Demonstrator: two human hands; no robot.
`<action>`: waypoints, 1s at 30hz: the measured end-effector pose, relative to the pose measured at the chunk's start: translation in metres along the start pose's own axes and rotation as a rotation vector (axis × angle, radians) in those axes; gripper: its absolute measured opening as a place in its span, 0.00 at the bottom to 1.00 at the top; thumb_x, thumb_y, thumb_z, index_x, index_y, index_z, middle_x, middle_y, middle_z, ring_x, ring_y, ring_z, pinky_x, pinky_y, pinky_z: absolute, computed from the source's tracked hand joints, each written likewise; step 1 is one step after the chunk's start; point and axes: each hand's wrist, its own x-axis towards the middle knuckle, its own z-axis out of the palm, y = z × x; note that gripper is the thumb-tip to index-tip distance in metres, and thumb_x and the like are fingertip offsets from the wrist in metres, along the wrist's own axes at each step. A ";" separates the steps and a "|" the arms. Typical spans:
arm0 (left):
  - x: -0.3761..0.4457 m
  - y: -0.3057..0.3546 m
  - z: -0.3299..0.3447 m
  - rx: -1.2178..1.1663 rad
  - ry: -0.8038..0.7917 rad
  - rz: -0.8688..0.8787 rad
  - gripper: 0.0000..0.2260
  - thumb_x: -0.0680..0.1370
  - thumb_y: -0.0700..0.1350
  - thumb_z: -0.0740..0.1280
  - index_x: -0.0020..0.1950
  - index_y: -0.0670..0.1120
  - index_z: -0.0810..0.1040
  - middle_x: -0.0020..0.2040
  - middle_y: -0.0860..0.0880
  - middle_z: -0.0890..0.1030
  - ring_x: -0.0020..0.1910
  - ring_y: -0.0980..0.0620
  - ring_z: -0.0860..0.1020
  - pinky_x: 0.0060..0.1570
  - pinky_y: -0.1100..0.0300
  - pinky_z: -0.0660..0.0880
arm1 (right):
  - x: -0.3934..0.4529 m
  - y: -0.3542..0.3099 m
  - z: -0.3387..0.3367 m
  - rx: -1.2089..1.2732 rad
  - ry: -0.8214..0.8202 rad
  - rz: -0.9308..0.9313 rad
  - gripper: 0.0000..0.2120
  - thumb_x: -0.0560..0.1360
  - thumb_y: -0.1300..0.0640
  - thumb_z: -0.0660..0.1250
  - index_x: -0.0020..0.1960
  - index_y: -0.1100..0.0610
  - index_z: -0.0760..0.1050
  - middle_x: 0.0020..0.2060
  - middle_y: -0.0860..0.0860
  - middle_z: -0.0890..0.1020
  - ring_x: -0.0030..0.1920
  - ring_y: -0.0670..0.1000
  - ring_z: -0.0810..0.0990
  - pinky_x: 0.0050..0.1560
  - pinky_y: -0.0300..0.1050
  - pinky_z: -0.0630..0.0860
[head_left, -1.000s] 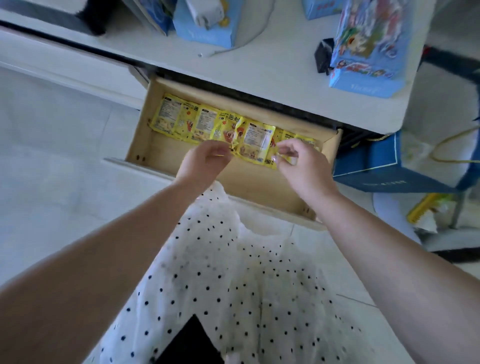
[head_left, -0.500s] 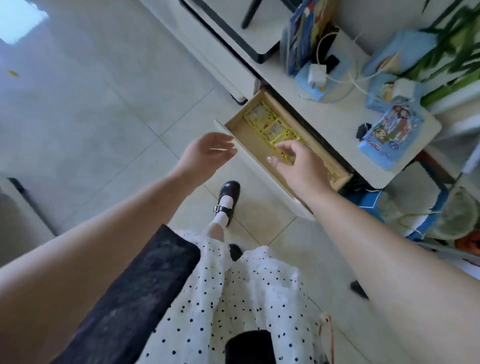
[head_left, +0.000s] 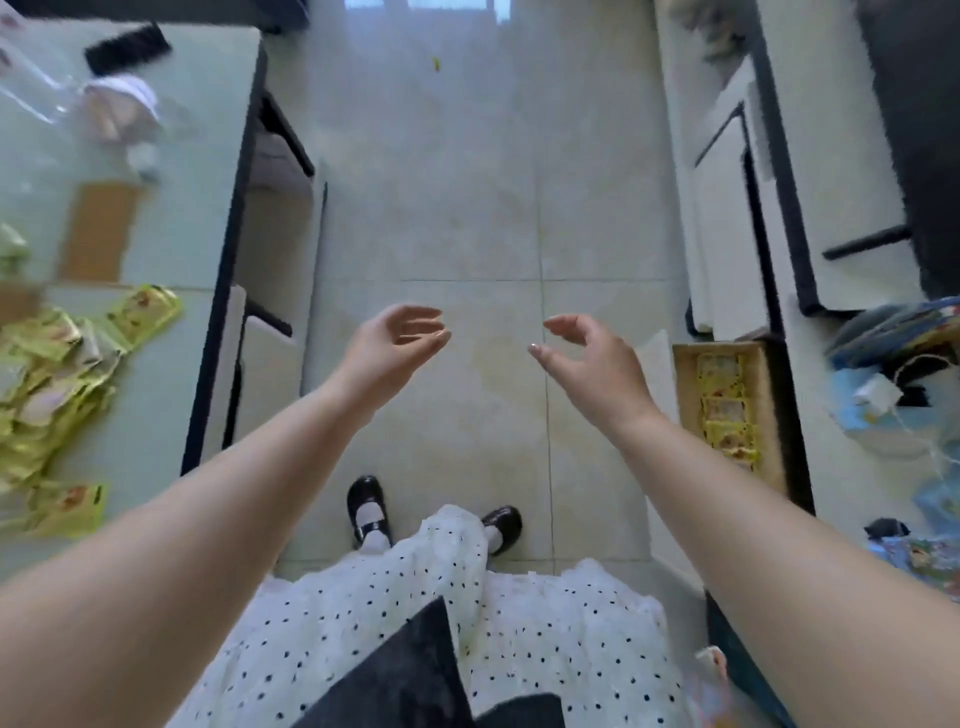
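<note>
Left hand (head_left: 400, 343), right hand (head_left: 587, 358) empty, fingers loosely curled. Yellow packets (head_left: 47, 374) heaped on left table (head_left: 197, 130); more in right drawer (head_left: 684, 395). Probably light, thin, slippery: pinch 1 by edge.

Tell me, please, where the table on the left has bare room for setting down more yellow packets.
The table is bare along its dark right edge, beside the packet pile, and again between the cardboard piece and that edge. The left side is crowded with packets; the far corner holds a black brush.
</note>
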 end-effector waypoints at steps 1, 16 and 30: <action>-0.006 -0.007 -0.022 -0.030 0.041 -0.007 0.13 0.76 0.42 0.69 0.60 0.43 0.76 0.54 0.46 0.81 0.47 0.58 0.79 0.37 0.76 0.72 | 0.003 -0.019 0.015 -0.029 -0.026 -0.035 0.17 0.74 0.51 0.70 0.61 0.55 0.75 0.59 0.50 0.79 0.61 0.48 0.76 0.54 0.35 0.66; -0.127 -0.173 -0.336 -0.394 0.585 -0.171 0.10 0.76 0.43 0.69 0.57 0.46 0.76 0.48 0.54 0.80 0.47 0.59 0.77 0.48 0.63 0.72 | -0.021 -0.256 0.295 -0.291 -0.446 -0.417 0.20 0.72 0.51 0.72 0.61 0.56 0.76 0.58 0.51 0.80 0.61 0.49 0.77 0.59 0.40 0.70; -0.100 -0.264 -0.452 -0.707 0.932 -0.419 0.06 0.76 0.41 0.68 0.46 0.53 0.76 0.44 0.54 0.79 0.43 0.56 0.77 0.36 0.66 0.73 | 0.062 -0.362 0.458 -0.527 -0.708 -0.529 0.19 0.73 0.50 0.71 0.62 0.54 0.75 0.59 0.49 0.80 0.60 0.49 0.77 0.54 0.38 0.68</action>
